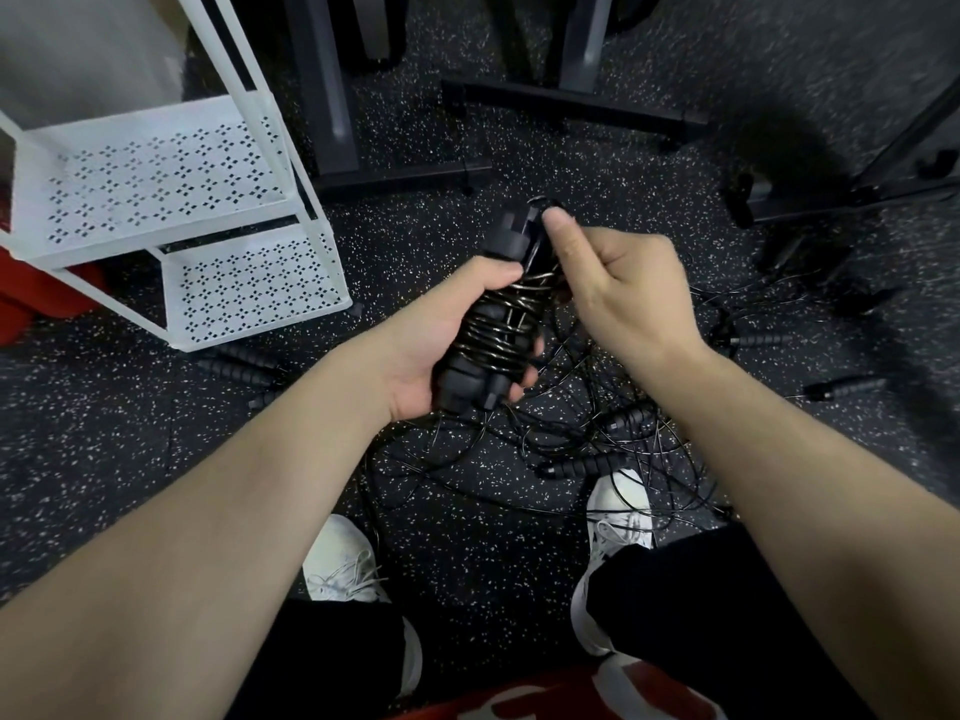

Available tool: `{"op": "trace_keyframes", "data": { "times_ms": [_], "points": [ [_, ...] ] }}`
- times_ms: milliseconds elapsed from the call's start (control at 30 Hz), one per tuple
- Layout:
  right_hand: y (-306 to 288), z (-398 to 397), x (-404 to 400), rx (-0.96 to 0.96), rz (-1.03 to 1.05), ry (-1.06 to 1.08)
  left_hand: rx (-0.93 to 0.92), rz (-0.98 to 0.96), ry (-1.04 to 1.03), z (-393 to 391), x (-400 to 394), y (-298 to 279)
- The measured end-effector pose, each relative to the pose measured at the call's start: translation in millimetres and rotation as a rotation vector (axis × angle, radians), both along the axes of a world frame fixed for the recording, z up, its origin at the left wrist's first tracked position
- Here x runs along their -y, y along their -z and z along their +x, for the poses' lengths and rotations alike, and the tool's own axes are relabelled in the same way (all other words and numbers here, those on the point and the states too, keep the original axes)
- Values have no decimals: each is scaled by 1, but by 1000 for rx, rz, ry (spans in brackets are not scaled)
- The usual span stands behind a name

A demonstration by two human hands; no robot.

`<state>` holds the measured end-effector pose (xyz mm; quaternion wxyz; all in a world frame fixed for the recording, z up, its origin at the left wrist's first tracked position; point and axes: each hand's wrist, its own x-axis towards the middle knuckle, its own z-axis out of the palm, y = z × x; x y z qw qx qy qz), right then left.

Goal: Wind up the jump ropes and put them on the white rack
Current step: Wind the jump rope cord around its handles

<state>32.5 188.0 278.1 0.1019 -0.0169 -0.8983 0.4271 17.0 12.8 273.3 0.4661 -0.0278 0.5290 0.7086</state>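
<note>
Rope coils sit tight around the two black handles [493, 314] in my left hand [436, 345], fingers curled round them. My right hand [618, 283] pinches the last bit of cord [545, 202] at the far end. I think I should keep pulling it snug and tuck the end in. More jump ropes [597, 439] lie tangled on the floor near my shoes. Far left, the white rack [156, 184] shelves hold nothing I can see.

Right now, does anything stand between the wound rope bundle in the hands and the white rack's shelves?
Nothing visible does. The black wound jump rope bundle is gripped by the left hand, with the right hand pinching its top end. The white perforated metal rack stands to the left, with only bare speckled floor between.
</note>
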Motion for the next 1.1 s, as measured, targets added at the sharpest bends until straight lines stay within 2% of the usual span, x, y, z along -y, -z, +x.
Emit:
{"op": "trace_keyframes", "data": {
  "times_ms": [133, 367, 600, 767, 867, 933, 1000, 1100],
  "points": [
    [-3, 1, 2, -83, -41, 23, -4, 77, 34, 2, 0, -1],
    [0, 0, 5, 17, 58, 77, 21, 115, -20, 5, -1, 1],
    [4, -2, 4, 82, -142, 67, -19, 81, -58, 8, -9, 0],
    [6, -1, 4, 161, -111, 58, -167, -95, -242, 5, -11, 2],
    [8, -6, 2, 97, -83, 130, -391, -356, -359, 3, -10, 2],
    [6, -11, -2, 118, -233, 241, -532, -443, -389, 1, -6, 1],
    [3, -14, -9, 276, -293, 298, -636, -475, -385, 0, -2, -1],
    [3, -12, -14, 606, -319, 180, -760, -508, -345, 0, 2, -1]
  ]
}}
